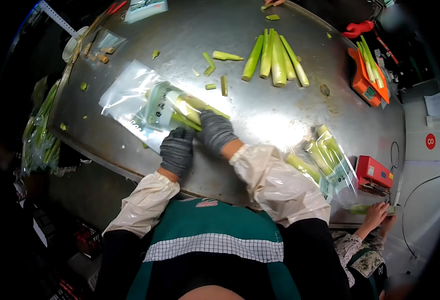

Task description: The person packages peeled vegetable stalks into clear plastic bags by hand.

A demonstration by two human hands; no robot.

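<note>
A clear printed plastic bag (130, 100) lies on the metal table in front of me, with pale green vegetable stalks (186, 110) partly inside it. My left hand (177, 152), in a grey glove, is closed at the near edge of the bag's mouth. My right hand (216, 131), gloved the same way, is wrapped around the lower ends of the stalks, where they stick out of the bag. Its fingertips are partly hidden. To the right lie filled bags of stalks (327, 155).
Several loose stalks (277, 60) lie at the far side, among cut scraps (224, 85). An orange scale (370, 82) holds more stalks. Near a red sealing machine (375, 175), a co-worker's hands (377, 216) handle a bag. Another person's hand (275, 2) shows at the far edge.
</note>
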